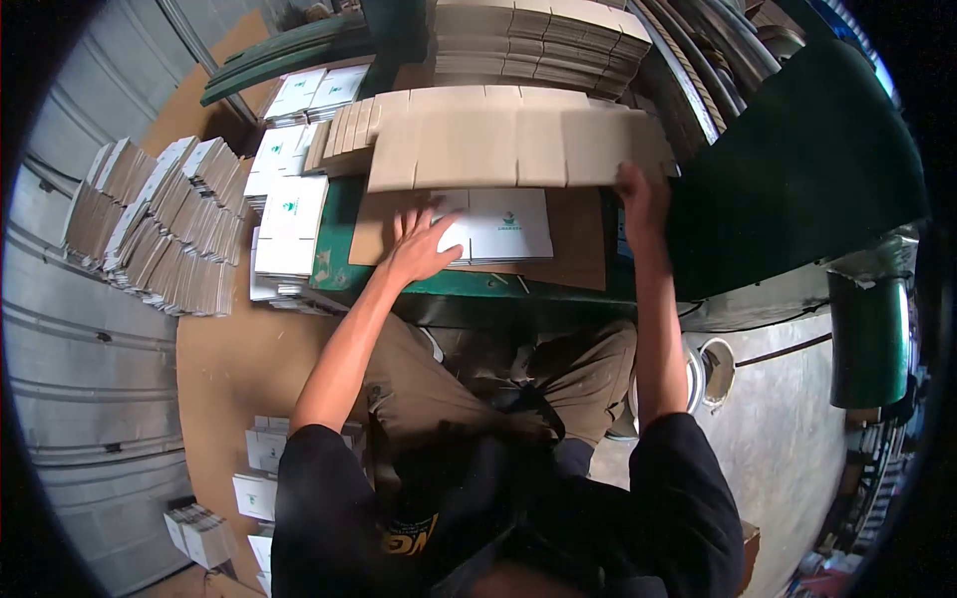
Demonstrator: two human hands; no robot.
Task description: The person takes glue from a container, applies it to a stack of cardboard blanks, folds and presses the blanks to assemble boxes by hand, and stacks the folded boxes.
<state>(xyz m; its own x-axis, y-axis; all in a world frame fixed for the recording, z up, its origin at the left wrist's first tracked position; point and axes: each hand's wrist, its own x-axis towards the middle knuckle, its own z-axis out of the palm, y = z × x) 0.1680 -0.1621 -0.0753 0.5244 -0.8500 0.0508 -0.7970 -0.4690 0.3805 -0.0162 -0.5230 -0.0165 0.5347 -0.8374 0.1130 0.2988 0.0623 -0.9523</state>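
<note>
right hand [644, 204] holds cardboard [478, 148] (plain brown)

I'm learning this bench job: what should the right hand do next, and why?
Probably lower the brown cardboard toward the white carton: the right hand holds its right end, its near edge hides the carton's far edge, and the left hand lies spread at the carton's left side.
</note>
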